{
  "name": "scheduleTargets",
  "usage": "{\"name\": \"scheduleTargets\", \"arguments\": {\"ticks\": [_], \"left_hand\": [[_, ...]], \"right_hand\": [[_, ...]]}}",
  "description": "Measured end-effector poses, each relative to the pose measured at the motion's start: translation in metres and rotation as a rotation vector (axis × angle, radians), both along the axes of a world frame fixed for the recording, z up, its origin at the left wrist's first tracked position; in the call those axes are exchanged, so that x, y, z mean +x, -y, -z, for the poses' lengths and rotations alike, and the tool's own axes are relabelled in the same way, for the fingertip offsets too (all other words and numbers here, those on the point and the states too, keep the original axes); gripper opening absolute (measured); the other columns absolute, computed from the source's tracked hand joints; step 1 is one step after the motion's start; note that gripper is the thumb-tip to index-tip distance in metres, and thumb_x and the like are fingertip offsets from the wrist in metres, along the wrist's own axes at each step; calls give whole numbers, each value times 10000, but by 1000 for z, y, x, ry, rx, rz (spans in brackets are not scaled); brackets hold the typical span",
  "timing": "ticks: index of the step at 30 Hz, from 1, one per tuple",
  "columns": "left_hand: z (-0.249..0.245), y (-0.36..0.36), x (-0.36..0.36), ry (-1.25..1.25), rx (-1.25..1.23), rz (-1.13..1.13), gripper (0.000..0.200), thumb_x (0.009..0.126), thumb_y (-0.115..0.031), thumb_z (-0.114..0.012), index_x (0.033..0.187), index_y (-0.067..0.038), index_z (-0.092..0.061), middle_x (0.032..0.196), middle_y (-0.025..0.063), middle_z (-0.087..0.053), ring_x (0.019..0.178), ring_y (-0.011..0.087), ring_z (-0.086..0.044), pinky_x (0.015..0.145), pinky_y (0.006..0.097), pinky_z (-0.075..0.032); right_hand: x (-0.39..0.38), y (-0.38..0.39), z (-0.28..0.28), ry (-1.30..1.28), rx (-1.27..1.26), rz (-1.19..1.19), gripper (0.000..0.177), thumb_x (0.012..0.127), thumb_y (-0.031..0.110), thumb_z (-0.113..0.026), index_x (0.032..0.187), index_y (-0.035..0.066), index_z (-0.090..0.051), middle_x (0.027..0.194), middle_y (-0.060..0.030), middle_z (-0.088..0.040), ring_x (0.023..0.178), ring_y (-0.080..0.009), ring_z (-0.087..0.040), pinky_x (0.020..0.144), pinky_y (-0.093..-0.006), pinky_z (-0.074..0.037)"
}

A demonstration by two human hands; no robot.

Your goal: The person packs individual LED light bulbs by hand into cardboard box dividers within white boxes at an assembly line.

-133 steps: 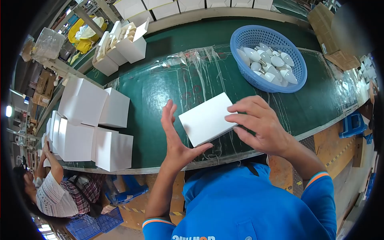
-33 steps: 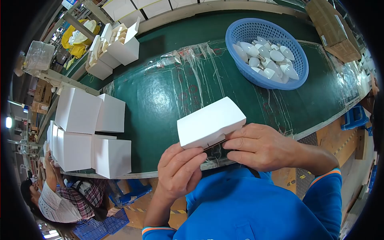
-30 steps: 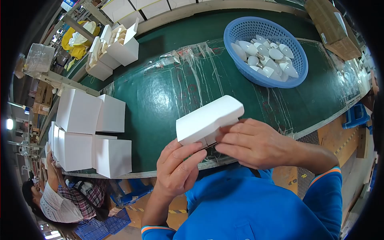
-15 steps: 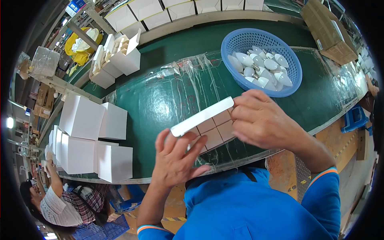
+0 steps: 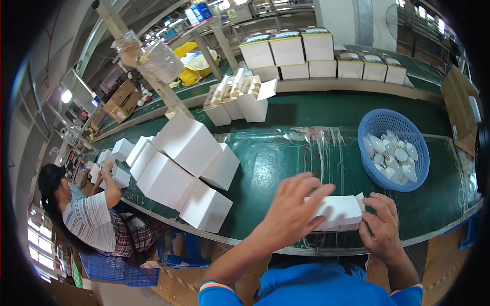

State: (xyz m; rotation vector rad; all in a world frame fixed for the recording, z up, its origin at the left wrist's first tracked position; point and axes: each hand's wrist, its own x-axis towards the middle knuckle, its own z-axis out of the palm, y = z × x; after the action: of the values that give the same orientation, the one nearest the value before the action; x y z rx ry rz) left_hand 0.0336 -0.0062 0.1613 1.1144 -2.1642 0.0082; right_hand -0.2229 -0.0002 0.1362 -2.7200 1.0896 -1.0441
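Observation:
A small white cardboard box point(image 5: 337, 210) lies at the table's near edge in front of me, its long white top face turned up. A small flap point(image 5: 360, 200) stands up at its right end. My left hand point(image 5: 293, 209) is over the box's left end, fingers spread and stretched out, with the thumb by the box's side. Around the right end, by the flap, curl the fingers and thumb of my right hand point(image 5: 382, 224). The box's left end is hidden behind my left hand.
A blue basket point(image 5: 365, 166) of white bulbs stands to the right on the green table point(image 5: 275, 158). Large white boxes point(image 5: 171, 178) are grouped at left. Cartons with dividers point(image 5: 240, 102) stand behind. A co-worker point(image 5: 92, 214) sits at far left, hands on white boxes.
The view has swung left and up. The white top now covers the box's divided compartments, which showed before. My left hand has moved from the box's near left corner to above its left end.

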Motion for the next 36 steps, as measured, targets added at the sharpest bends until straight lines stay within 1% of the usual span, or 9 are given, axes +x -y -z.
{"name": "scheduleTargets", "arguments": {"ticks": [9,14,17,19,26,29,31,35,36], "left_hand": [[-13,18,-33,390,252,90,382,824,-133,-603,1159,45,-557,859,190,-628,742,315,-650,648,447,-512],[1,63,15,38,565,-155,375,817,-41,-529,1182,43,-531,988,369,-602,917,417,-646,643,515,-508],[27,60,44,-179,614,-68,457,823,-34,-491,1276,11,-467,1001,301,-633,879,360,-677,609,450,-542],[26,26,34,-940,1121,-1,561,826,-49,-476,1377,-42,-369,1062,181,-630,854,253,-682,598,373,-566],[44,-70,21,-1346,1284,-78,698,846,-69,-528,1483,-108,-247,1284,144,-506,1024,210,-628,765,354,-573],[87,-70,6,-1303,723,-83,792,833,-77,-589,1517,-119,-191,1440,202,-373,1284,295,-483,1036,464,-423],[100,-54,18,-543,36,-374,782,810,-91,-637,1500,-104,-270,1520,232,-265,1421,343,-306,1148,515,-217],[126,-42,22,173,-116,-370,637,797,-158,-681,1393,-91,-469,1516,204,-288,1444,376,-235,1132,509,-223],[130,-42,17,12,-64,-332,741,756,-191,-736,1422,-92,-425,1509,203,-308,1433,381,-250,1129,504,-211]], "right_hand": [[12,6,-7,81,247,2,540,709,-1,-686,1216,-73,-513,1240,-215,-527,1125,-396,-528,978,-481,-422],[32,-12,-13,-4,123,-48,627,696,6,-694,1286,-52,-491,1284,-225,-507,1163,-410,-503,1006,-497,-394],[58,-21,0,-10,283,-270,680,623,78,-776,1248,-17,-525,1275,-215,-511,1161,-408,-504,1001,-500,-399],[75,-26,-5,-75,146,-206,642,609,69,-779,1204,-17,-556,1197,-190,-551,1102,-400,-525,965,-483,-415],[33,14,13,-70,90,-234,290,613,16,-682,901,49,-664,892,-104,-607,963,-355,-555,834,-448,-457],[18,33,28,-91,8,-212,278,629,5,-634,904,38,-652,904,-123,-608,960,-356,-565,818,-446,-466],[11,41,43,13,-30,-190,264,649,-34,-598,904,13,-642,936,-145,-617,976,-360,-568,826,-446,-467],[-9,30,70,-72,40,-94,301,746,-27,-563,1036,-15,-641,1171,-189,-618,1168,-434,-514,987,-500,-406],[-7,27,66,-70,45,-92,301,746,-27,-563,1036,-15,-641,1171,-189,-618,1168,-434,-514,987,-500,-406]]}}
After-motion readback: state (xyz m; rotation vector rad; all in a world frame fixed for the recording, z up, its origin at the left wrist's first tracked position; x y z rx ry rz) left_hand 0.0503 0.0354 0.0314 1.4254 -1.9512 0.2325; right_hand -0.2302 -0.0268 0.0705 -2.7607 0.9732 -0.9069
